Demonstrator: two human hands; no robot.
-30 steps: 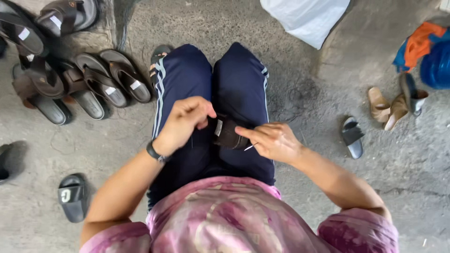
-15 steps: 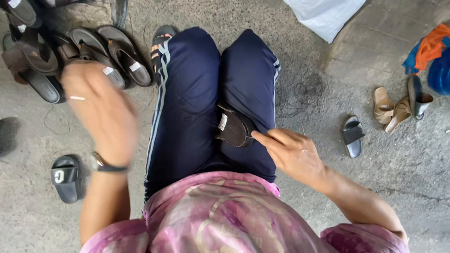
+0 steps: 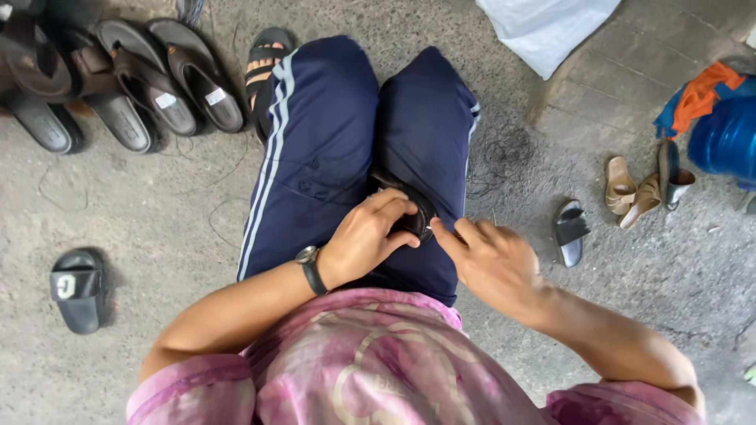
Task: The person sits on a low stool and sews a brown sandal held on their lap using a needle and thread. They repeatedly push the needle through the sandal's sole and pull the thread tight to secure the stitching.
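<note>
Head camera looks straight down on a seated person in a pink patterned shirt (image 3: pixel 378 370) and dark blue track trousers (image 3: pixel 331 149) with pale side stripes, knees drawn together over a grey concrete floor (image 3: pixel 157 260). On the lap, between the thighs, lies a small dark sandal (image 3: pixel 416 214), mostly covered by the left hand (image 3: pixel 366 236), whose fingers (image 3: pixel 394 211) are curled closed over its top, gripping it; a black wristwatch (image 3: pixel 309 266) sits on that wrist. The right hand (image 3: pixel 492 264) is just beside the sandal on its right edge, its fingers (image 3: pixel 450 234) pinched together at the rim, seemingly on something thin and pale, too small to tell what it is. A foot in a black strapped sandal (image 3: pixel 264 59) shows above the left knee. To the upper left, a row of brown and black sandals (image 3: pixel 169 75) lies side by side on the floor, two with white tags on their insoles. A single black slide (image 3: pixel 75 287) lies well apart at lower left. To the right of the legs, another small dark slide (image 3: pixel 568 230) rests near a pair of tan sandals (image 3: pixel 630 189). A white sack (image 3: pixel 543 27) sits at the top, and a blue rounded container (image 3: pixel 724 138) with orange cloth (image 3: pixel 701 90) over it at the far right.
</note>
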